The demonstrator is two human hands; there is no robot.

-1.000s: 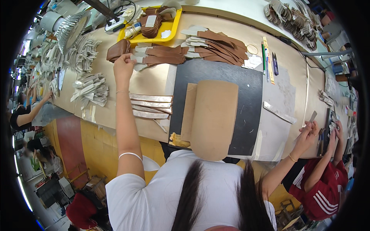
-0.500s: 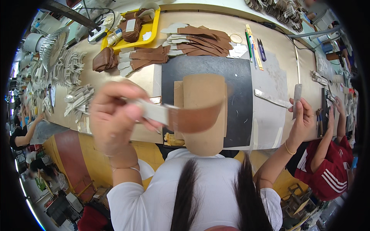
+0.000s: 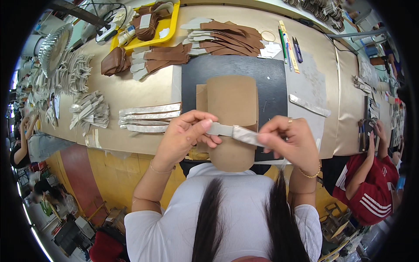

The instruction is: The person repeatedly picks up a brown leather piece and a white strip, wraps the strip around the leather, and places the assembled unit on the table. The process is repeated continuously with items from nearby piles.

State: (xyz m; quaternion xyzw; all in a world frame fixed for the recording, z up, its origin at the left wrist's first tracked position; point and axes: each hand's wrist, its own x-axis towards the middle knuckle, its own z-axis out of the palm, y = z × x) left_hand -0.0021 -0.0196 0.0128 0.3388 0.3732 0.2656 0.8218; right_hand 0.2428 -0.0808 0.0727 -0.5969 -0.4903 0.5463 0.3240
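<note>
Between my hands, over a tan curved form (image 3: 231, 98), stretches a strip with a pale grey end (image 3: 221, 129) and a shiny whitish length (image 3: 245, 135). My left hand (image 3: 187, 133) pinches the grey end between thumb and fingers. The fingers of my right hand (image 3: 286, 142) are closed on the whitish end, slightly blurred. Whether the whitish length is a separate piece lying over the strip, I cannot tell. Beneath the form is a black mat (image 3: 270, 91).
Whitish strips (image 3: 148, 115) lie left of the mat, and one pale strip (image 3: 310, 105) lies right. Brown strips (image 3: 231, 37), a yellow tray (image 3: 172, 30), a ruler (image 3: 289, 46) and thread snips (image 3: 297, 50) lie at the back. A person in red (image 3: 364, 187) works at right.
My left hand has come down with the strip, which showed brown before and whitish now. My right hand, earlier holding a whitish piece at the right, has moved left to the strip's end.
</note>
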